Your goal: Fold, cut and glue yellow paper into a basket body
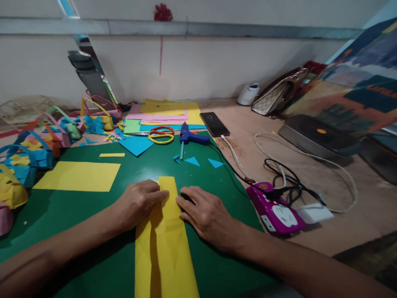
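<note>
A long folded sheet of yellow paper [173, 248] lies on the green mat [93, 231], running from the bottom of the view towards the middle. A lengthwise flap along its left side stands slightly raised, with a shadow beneath. My left hand [138, 205] is closed on the left edge near the far end, its thumb lying on top of the paper. My right hand [206, 213] has bent fingers closed at the right edge, their tips touching it; part of that grip is hidden. Left of my hands lies a flat yellow paper rectangle [79, 176] with a narrow yellow strip [112, 155] beyond it.
Beyond lie a blue glue gun [194, 136], scissors [161, 134], blue scraps [192, 160], stacked coloured paper [173, 108] and a phone [214, 124]. Several paper baskets [37, 151] line the left. At right are a purple power strip [277, 211] and tangled cables [288, 178].
</note>
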Available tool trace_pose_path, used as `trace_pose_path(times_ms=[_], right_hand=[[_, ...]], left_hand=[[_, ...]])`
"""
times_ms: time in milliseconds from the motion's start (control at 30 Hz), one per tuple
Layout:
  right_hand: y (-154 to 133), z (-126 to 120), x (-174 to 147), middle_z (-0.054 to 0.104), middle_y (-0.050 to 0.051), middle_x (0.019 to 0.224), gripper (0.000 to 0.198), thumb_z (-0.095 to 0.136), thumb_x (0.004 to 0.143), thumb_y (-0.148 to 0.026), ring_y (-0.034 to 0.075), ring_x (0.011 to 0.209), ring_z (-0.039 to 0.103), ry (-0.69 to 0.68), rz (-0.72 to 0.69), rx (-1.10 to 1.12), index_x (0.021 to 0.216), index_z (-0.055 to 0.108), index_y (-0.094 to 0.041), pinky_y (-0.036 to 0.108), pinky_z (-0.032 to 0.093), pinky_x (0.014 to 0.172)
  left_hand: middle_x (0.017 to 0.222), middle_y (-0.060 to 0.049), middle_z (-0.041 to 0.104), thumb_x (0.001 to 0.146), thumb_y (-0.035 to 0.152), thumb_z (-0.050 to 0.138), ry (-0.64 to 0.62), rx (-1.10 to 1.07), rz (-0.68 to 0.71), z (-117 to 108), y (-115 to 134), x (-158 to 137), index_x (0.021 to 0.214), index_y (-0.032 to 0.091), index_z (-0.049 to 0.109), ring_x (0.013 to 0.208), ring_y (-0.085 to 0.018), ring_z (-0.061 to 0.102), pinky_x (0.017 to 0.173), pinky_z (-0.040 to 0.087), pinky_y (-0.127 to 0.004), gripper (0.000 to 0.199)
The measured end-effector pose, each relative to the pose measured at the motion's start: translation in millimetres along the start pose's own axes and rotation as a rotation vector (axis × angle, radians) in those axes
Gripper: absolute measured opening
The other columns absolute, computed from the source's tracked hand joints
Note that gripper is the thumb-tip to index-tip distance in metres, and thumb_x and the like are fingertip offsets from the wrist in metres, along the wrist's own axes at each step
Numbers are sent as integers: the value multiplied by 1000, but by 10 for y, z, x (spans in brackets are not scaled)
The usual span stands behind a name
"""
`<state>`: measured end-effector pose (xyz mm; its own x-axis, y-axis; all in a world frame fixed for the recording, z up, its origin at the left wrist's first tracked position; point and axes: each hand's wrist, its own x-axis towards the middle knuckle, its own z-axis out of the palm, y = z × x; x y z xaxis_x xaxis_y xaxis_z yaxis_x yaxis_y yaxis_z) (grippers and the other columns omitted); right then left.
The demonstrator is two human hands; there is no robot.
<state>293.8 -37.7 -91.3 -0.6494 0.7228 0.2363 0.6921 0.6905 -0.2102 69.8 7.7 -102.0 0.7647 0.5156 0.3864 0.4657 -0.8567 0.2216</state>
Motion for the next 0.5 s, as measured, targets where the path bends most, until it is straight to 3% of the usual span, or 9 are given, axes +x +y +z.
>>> trace_pose_path(times_ms=[200, 500], right_hand=[[-2, 90, -5, 61, 14, 118, 30, 62, 85, -28, 27, 109, 53, 10, -90, -59, 108, 60, -9, 41, 46, 89], [4, 105, 1, 57, 16, 128, 40, 58, 87, -33, 30, 120, 48, -60, -49, -131, 119, 57, -9, 46, 43, 94]], left_hand=[[68, -6, 57, 92, 10, 37, -11, -39, -32, 19, -37, -24, 91, 13, 66, 64, -16, 55, 54, 43, -24, 29], [76, -5, 54, 93, 11, 38, 21, -69, -100, 42, -40, -53, 88, 13, 67, 65, -12, 52, 55, 43, -20, 29]])
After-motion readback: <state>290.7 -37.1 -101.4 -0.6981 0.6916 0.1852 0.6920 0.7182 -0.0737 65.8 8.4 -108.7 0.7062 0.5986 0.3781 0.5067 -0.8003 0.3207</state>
